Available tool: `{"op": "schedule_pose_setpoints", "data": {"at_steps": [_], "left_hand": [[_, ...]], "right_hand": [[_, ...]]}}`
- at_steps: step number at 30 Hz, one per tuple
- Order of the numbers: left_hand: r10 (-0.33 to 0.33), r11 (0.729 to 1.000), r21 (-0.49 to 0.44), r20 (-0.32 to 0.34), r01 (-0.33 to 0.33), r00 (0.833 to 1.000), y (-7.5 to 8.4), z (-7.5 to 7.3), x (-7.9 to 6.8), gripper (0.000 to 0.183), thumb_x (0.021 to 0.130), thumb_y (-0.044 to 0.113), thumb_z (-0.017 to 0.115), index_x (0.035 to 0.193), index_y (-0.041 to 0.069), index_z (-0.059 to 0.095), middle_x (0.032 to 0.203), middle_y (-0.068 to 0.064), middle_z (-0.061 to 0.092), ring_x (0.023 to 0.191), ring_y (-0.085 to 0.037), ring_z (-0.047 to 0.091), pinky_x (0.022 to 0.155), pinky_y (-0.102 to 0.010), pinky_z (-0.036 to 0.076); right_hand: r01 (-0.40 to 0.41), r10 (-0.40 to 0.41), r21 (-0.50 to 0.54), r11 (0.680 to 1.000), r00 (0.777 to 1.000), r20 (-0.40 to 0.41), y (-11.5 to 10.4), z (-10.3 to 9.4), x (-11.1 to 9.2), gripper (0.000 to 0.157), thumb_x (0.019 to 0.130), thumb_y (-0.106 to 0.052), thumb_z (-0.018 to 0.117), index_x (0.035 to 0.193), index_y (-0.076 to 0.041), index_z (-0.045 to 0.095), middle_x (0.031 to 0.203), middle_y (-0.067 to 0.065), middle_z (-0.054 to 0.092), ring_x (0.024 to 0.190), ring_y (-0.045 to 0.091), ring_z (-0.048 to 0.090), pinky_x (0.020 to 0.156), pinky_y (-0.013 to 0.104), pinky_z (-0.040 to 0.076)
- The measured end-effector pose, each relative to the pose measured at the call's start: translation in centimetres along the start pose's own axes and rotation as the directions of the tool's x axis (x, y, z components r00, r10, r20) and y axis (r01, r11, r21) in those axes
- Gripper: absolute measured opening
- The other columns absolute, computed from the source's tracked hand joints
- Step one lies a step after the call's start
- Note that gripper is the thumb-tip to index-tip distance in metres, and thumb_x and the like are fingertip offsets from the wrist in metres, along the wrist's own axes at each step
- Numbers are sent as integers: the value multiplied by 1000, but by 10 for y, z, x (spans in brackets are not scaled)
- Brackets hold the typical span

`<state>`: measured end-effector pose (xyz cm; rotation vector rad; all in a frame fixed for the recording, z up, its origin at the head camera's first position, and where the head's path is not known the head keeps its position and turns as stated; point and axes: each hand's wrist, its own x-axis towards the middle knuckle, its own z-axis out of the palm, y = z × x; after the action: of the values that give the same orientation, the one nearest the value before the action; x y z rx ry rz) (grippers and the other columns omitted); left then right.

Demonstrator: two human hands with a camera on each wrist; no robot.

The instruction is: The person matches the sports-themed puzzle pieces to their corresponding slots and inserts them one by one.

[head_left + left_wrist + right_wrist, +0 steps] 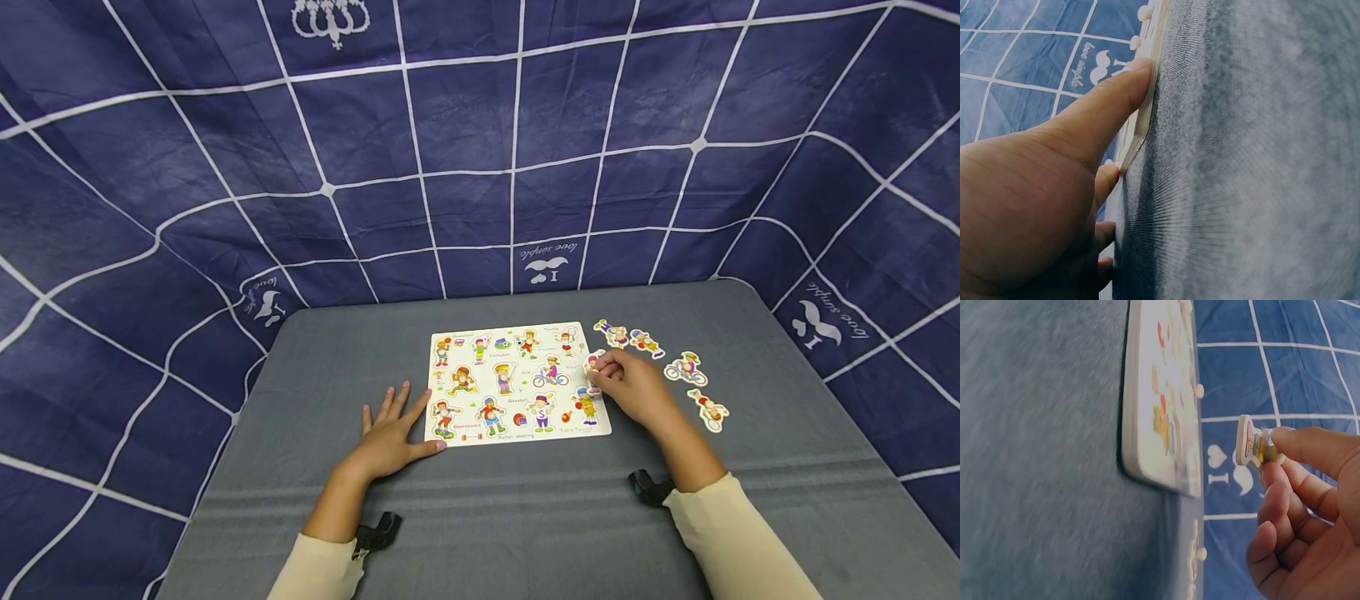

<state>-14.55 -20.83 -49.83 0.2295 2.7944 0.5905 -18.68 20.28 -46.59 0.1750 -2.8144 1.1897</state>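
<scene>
A white wooden puzzle board (476,397) with sports figures lies mid-table. My left hand (386,442) rests at its left edge with the fingers spread. In the left wrist view the thumb (1113,97) touches the board's rim (1142,122). At the right side of the board, my right hand (637,387) pinches a small puzzle piece (592,364) between thumb and fingertips. The right wrist view shows this piece (1249,445) held up off the board, its colourful printed side partly seen. The other fingers of that hand are bent.
Several loose figure pieces lie to the right of the board, among them a cyclist piece (686,368) and one nearer the front (708,411). Small round knobs (1199,391) stick up from the board. Blue gridded cloth (465,208) walls the grey table (487,508).
</scene>
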Motion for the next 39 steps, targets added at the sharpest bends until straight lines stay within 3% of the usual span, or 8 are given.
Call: {"op": "schedule_pose_setpoints", "data": {"at_steps": [11,17,39], "left_hand": [[4,1000,1,-6,-4,1000,-2,0,-2,99,84,70,68,162,29,24,172,-14,4,158,-42,-5,117,-75,-9],[1,1000,-5,-6,-1,1000,-2,-1,-2,99,83,70,68,162,28,24,172,-14,4,158,-42,-5,117,-75,-10],[7,1000,9,-8,-7,1000,-1,0,1,99,83,71,67,162,30,24,172,-13,4,158,-42,-5,117,-75,-9]], "right_hand": [[-1,0,52,999,1000,23,-22,16,10,15,92,-19,75,96,-7,67,84,4,65,72,12,55,64,22,44],[39,-41,87,995,999,21,-34,24,14,14,90,-17,76,94,-6,68,82,4,63,72,13,55,65,21,45],[111,-112,60,992,993,26,-70,53,30,15,89,-21,78,91,-10,68,79,0,64,70,11,54,65,23,44]]}}
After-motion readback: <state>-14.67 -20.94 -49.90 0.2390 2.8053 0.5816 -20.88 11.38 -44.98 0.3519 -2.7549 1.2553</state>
